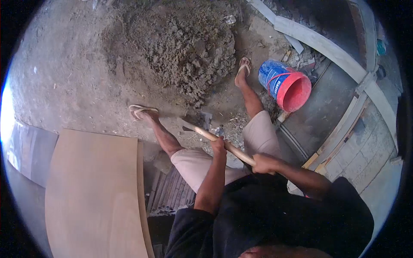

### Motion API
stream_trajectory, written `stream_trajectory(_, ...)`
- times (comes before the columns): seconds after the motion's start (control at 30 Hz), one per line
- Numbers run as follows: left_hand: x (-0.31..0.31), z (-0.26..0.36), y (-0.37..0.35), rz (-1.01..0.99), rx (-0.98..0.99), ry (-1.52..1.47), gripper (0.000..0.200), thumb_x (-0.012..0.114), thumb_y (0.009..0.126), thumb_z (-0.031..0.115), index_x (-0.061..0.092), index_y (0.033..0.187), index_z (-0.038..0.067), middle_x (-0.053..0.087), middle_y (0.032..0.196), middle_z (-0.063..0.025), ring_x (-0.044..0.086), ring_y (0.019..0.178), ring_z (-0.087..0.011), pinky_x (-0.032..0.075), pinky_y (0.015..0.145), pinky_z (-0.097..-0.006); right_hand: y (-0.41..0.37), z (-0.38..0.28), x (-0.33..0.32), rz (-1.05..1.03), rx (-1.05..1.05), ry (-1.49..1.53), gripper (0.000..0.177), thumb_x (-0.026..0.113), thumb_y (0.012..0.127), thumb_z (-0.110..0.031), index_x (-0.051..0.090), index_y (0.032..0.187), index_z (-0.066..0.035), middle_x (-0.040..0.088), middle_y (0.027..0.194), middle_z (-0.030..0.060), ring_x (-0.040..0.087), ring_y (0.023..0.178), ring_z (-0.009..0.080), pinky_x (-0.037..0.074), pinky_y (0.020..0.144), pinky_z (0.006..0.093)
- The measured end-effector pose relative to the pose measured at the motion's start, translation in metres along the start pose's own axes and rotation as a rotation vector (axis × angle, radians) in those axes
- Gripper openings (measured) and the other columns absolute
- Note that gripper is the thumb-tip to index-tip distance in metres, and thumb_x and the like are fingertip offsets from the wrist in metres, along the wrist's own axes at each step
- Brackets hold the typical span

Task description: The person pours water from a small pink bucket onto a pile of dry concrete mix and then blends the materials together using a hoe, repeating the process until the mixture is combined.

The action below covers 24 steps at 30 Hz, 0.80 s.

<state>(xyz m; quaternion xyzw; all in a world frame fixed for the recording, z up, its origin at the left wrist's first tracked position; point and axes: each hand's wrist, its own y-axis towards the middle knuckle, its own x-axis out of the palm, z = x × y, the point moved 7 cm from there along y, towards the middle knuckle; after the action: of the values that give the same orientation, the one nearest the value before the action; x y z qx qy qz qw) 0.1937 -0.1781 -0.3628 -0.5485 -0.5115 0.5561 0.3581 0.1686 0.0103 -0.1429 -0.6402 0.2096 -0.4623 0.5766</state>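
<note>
A long pale wooden tool handle runs slantwise across in front of my body. My left hand is wrapped round it toward its far end, and my right hand grips it nearer my waist. At the far end a flat greyish piece, like a thin blade, shows low over the ground between my feet; its exact kind is unclear. Beyond it lies a heap of wet, crumbly grey-brown mortar or soil, with my sandalled feet on either side of its near edge.
A blue bucket with a red rim lies tipped on its side at the right. Plywood sheets stand at the lower left beside stacked strips. Long grey boards cross the upper right, above rubble.
</note>
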Motion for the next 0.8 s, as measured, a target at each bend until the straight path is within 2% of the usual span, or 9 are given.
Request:
stream_trajectory(0.07,-0.011,-0.024,0.022,0.045,-0.130,-0.124,0.026,0.064,0.081,0.000,0.047,0.101,-0.004,0.056,0.081,-0.0130,0.060,0.060,-0.0260,0.058,0.054,-0.0400,0.023,-0.020,-0.007,-0.075,0.079,0.111,0.028,0.070,0.066,-0.017,0.066,0.084,0.004,0.065,0.069,0.0159,0.066,0.067,0.0293,0.050,0.064,0.0410)
stream_trajectory(0.17,-0.006,-0.013,0.013,0.092,-0.230,0.005,0.028,0.063,0.082,-0.003,0.047,0.105,-0.003,0.056,0.082,-0.0127,0.061,0.065,-0.0268,0.060,0.057,-0.0422,0.064,-0.022,-0.006,-0.089,0.077,0.055,0.031,0.069,0.065,-0.016,0.067,0.089,0.004,0.067,0.073,0.0178,0.067,0.067,0.0299,0.050,0.062,0.0418)
stream_trajectory(0.27,0.011,-0.010,0.031,-0.113,-0.085,-0.015,0.022,0.063,0.084,0.000,0.050,0.101,-0.002,0.057,0.082,-0.0124,0.061,0.067,-0.0262,0.057,0.058,-0.0408,0.083,-0.013,-0.019,0.042,0.009,-0.080,0.031,0.067,0.066,-0.015,0.068,0.089,0.005,0.068,0.075,0.0197,0.068,0.068,0.0309,0.051,0.062,0.0430)
stream_trajectory(0.37,0.044,-0.008,0.049,-0.339,0.071,-0.035,0.016,0.063,0.086,0.003,0.052,0.097,-0.002,0.057,0.082,-0.0121,0.061,0.068,-0.0256,0.054,0.059,-0.0395,0.066,-0.025,-0.054,0.085,0.020,-0.155,0.028,0.064,0.068,-0.013,0.068,0.089,0.006,0.068,0.079,0.0229,0.069,0.074,0.0331,0.052,0.067,0.0448)
stream_trajectory(0.43,0.076,0.023,0.012,-0.226,-0.179,-0.113,0.008,0.059,0.086,0.001,0.054,0.092,-0.002,0.057,0.081,-0.0115,0.059,0.070,-0.0250,0.052,0.060,-0.0391,0.044,-0.036,-0.077,0.158,0.030,-0.180,0.027,0.063,0.070,-0.013,0.068,0.090,0.005,0.068,0.082,0.0243,0.069,0.077,0.0359,0.052,0.069,0.0459)
stream_trajectory(0.57,0.111,0.042,0.005,-0.323,-0.184,-0.248,0.004,0.052,0.084,0.000,0.053,0.088,-0.001,0.055,0.078,-0.0112,0.055,0.065,-0.0248,0.051,0.062,-0.0390,0.020,-0.045,-0.106,0.345,-0.065,-0.234,0.025,0.064,0.071,-0.012,0.070,0.092,0.001,0.069,0.088,0.0238,0.069,0.085,0.0358,0.054,0.073,0.0460)
stream_trajectory(0.7,0.101,0.053,-0.022,-0.425,-0.235,-0.433,0.005,0.051,0.084,-0.001,0.050,0.089,-0.003,0.053,0.079,-0.0117,0.054,0.070,-0.0246,0.051,0.067,-0.0378,-0.016,-0.078,-0.103,0.361,-0.068,-0.329,0.031,0.065,0.070,-0.011,0.066,0.098,0.002,0.069,0.085,0.0207,0.069,0.084,0.0352,0.055,0.073,0.0469)
stream_trajectory(0.8,0.100,0.057,-0.041,-0.495,-0.244,-0.538,0.006,0.051,0.084,-0.001,0.051,0.091,-0.002,0.053,0.081,-0.0115,0.055,0.072,-0.0249,0.052,0.068,-0.0375,-0.038,-0.087,-0.100,0.308,-0.093,-0.375,0.041,0.062,0.070,-0.006,0.059,0.109,0.004,0.068,0.091,0.0226,0.067,0.091,0.0375,0.052,0.080,0.0471)
